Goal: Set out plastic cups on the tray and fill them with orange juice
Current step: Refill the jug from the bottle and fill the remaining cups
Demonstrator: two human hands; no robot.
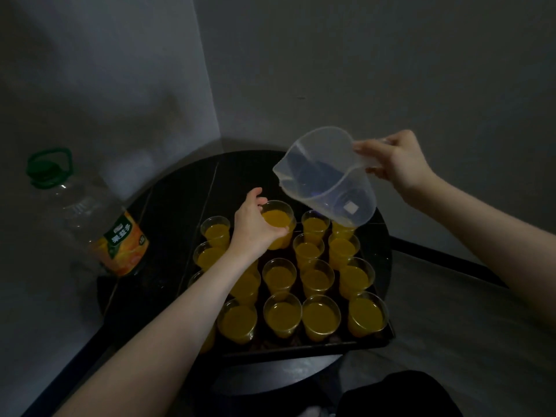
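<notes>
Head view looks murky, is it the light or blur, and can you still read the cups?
Head view: dim light, not blur; juice in the cups reads clearly, the tray melts into the dark table, wide-angle bends the bottle at left.

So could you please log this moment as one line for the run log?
left hand: grips filled cup | right hand: holds tilted, empty-looking jug | tray: cups filled | bottle: looks empty

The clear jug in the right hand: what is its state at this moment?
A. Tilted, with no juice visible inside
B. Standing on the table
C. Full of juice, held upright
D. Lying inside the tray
A: the right hand holds the clear jug tilted above the filled cups, and it looks empty.
</notes>
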